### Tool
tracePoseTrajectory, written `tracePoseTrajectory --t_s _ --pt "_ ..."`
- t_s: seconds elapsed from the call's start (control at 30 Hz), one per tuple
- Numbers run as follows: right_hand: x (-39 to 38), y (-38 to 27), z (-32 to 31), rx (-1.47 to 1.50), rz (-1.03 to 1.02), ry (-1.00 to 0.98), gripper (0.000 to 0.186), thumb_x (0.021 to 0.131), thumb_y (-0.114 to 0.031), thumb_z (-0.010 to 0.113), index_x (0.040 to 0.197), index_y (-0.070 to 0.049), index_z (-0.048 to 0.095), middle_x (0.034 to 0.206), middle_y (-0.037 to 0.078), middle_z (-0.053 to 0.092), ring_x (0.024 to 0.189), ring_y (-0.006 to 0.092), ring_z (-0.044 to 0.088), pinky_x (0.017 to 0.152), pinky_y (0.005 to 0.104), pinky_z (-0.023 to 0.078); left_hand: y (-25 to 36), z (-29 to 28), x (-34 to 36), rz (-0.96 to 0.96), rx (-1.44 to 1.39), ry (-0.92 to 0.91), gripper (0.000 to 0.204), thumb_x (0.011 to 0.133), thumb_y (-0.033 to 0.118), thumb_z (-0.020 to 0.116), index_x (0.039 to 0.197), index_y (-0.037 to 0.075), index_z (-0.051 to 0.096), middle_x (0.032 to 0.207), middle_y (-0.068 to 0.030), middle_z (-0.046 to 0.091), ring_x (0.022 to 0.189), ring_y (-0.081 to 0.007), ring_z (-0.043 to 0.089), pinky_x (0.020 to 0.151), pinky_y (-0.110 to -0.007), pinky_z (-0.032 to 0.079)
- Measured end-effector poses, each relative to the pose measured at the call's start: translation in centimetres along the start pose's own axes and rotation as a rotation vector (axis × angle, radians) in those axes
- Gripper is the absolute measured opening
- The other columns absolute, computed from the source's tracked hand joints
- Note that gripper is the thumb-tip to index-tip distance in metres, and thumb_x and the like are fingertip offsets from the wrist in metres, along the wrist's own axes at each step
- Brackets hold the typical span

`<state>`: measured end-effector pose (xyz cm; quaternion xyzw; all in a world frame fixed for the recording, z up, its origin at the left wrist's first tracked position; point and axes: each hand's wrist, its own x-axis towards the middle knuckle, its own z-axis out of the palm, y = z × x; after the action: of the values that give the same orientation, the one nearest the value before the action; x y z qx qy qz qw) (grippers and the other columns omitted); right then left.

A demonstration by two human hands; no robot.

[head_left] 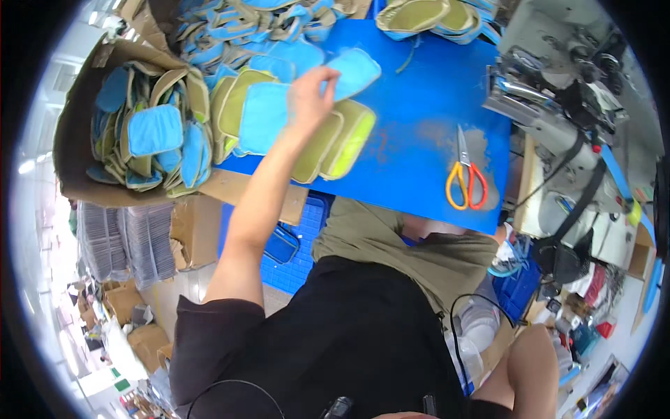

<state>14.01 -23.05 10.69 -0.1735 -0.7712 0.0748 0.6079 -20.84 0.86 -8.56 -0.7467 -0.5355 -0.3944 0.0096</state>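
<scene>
My left hand (312, 99) reaches out over the blue tabletop, its fingers pinched at the near-left edge of a light-blue padded fabric piece (357, 72) with rounded corners. Under and beside the wrist lie more such pieces: a blue-faced one (264, 119), and olive-green ones, one with a bright yellow-green patch (353, 143). My right arm (532, 366) is bent at the lower right, and its hand is out of the picture. Orange- and red-handled scissors (465, 178) lie on the right of the tabletop, blades pointing away.
A cardboard box (73, 150) full of similar pieces stands at the left. Heaped blue and beige pieces (244, 31) cover the far left of the table (426, 91); olive pieces (413, 15) lie at the far edge. A sewing machine (551, 91) stands on the right.
</scene>
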Motion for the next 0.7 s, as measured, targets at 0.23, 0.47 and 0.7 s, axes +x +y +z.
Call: tracePoseTrajectory --t_s 0.23,0.47,0.7 --pt "-2.7 6.9 -11.1 -0.902 0.279 0.439 0.021 0.096 -0.013 0.064 0.113 -0.001 0.069 0.124 0.013 0.069 0.115 0.0279 0.064 0.103 0.0398 0.047 -1.2 2.0 -3.0 -0.043 0.247 -0.323 0.049 0.082 0.006 0.065 0.131 0.007 0.063 0.137 -0.0163 0.062 0.121 -0.0357 0.062 0.100 -0.045 0.052" --pt "-3.8 16.6 -13.4 -1.434 0.357 -0.169 0.035 0.093 -0.030 0.074 0.123 -0.013 0.069 0.125 0.008 0.069 0.121 0.0293 0.060 0.105 0.0446 0.038 -5.5 4.2 -3.0 -0.037 0.271 -0.475 0.046 0.083 0.000 0.058 0.127 0.008 0.066 0.128 -0.0142 0.067 0.114 -0.0366 0.065 0.096 -0.048 0.053" --pt "-4.6 17.9 -14.8 -1.285 0.404 -0.094 0.017 0.091 -0.025 0.075 0.088 -0.011 0.066 0.105 0.004 0.073 0.114 0.0246 0.065 0.096 0.0428 0.038 0.3 -1.4 2.3 0.075 0.022 -0.276 0.021 0.088 0.006 0.071 0.108 0.009 0.075 0.093 -0.0131 0.072 0.086 -0.0336 0.070 0.075 -0.040 0.054"
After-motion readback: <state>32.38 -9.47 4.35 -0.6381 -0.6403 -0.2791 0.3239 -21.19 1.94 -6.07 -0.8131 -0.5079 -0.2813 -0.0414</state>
